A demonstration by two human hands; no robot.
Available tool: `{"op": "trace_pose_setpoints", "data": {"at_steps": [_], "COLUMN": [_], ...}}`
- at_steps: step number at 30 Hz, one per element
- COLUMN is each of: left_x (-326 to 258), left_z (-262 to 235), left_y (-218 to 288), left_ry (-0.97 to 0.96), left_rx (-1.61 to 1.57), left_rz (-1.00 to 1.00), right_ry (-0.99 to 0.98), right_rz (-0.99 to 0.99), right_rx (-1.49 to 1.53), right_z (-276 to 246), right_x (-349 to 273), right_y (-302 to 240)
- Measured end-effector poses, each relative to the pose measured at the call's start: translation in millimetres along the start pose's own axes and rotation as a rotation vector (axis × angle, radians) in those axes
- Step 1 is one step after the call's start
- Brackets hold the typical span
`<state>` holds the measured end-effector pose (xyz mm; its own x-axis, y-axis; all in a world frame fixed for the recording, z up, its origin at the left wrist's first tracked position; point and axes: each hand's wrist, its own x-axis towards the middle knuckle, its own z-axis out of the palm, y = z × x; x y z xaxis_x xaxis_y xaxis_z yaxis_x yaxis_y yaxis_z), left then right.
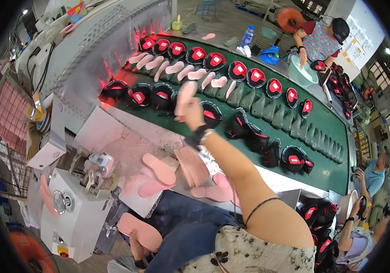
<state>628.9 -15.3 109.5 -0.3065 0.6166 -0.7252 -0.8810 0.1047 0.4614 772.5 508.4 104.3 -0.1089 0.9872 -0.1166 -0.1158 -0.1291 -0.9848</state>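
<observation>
Pink insole [187, 92], one: I log it gripped in the right hand [191, 113] over the green belt [324, 175], long axis pointing away, the left hand [136, 244] well behind, clutching stacked insoles [141, 228].

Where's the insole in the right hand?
Head view, slightly left of centre: the right hand holds the insole over the green belt, beside the near row of black uppers.

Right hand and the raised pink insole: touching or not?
Touching. The head view shows the right hand holding the pink insole by its lower part, no gap between them; the insole's upper end sticks up past the hand.
</observation>
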Motion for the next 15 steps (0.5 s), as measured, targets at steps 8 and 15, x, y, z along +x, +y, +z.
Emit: {"op": "trace_pose_setpoints", "data": {"at_steps": [8,15], "left_x": [13,19], "left_z": [18,49], "left_y": [3,7], "left_ry": [-0.062,-0.037], "left_rx": [0.047,0.079], "left_rz": [-0.009,-0.001], "right_ry": [0.478,-0.149], "right_rz": [0.004,-0.498], "right_rx": [-0.804,-0.471], "right_z": [-274,-38], "right_x": [105,-44], "right_y": [8,-34]}}
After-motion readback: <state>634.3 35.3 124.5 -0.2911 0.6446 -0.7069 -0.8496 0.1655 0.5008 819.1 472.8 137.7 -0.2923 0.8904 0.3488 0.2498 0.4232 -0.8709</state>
